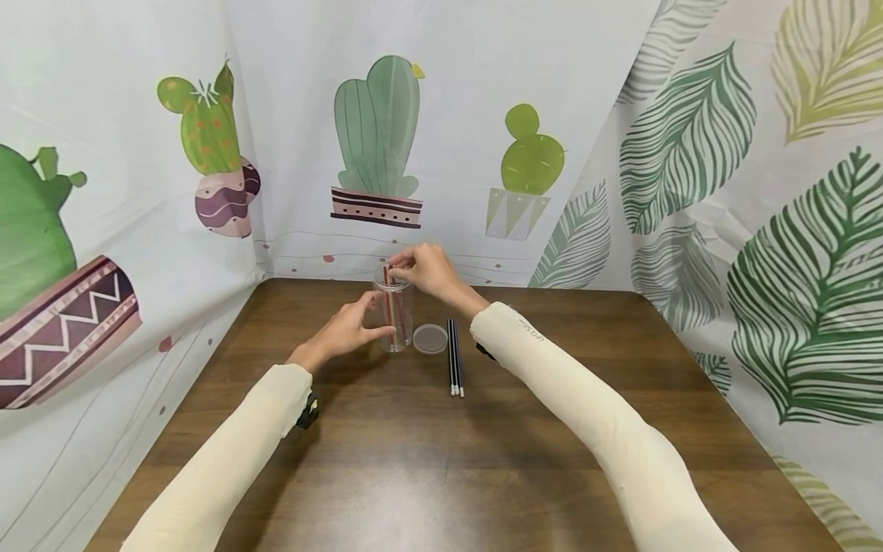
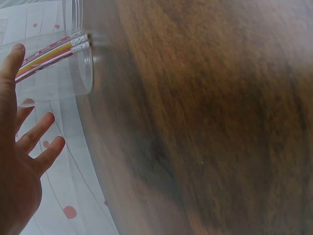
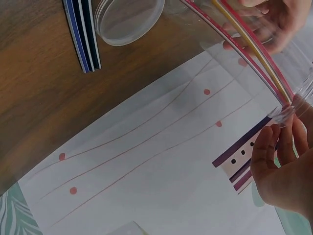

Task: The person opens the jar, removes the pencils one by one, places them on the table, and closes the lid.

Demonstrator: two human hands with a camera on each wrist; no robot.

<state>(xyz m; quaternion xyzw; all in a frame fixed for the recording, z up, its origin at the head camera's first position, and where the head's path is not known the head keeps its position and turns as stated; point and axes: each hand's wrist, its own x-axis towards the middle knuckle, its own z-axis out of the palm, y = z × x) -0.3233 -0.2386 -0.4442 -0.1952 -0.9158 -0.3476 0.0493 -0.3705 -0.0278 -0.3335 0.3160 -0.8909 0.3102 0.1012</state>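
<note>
A clear jar (image 1: 407, 318) stands upright near the back of the table, with red and yellow pencils (image 1: 393, 310) inside. My left hand (image 1: 348, 330) holds the jar from the left, thumb in front and forefinger behind, other fingers spread away. At the jar's mouth, my right hand (image 1: 429, 270) pinches the upper ends of the pencils. Their white eraser ends (image 2: 80, 41) point down at the jar's bottom in the left wrist view. The right wrist view shows the pencils (image 3: 254, 49) slanting through the jar to my right fingertips.
A round clear lid (image 1: 431, 339) lies right beside the jar. To its right, dark blue and black pencils (image 1: 453, 360) lie side by side on the brown wooden table (image 1: 386, 445). Printed cloth (image 1: 455, 153) hangs behind and along both sides.
</note>
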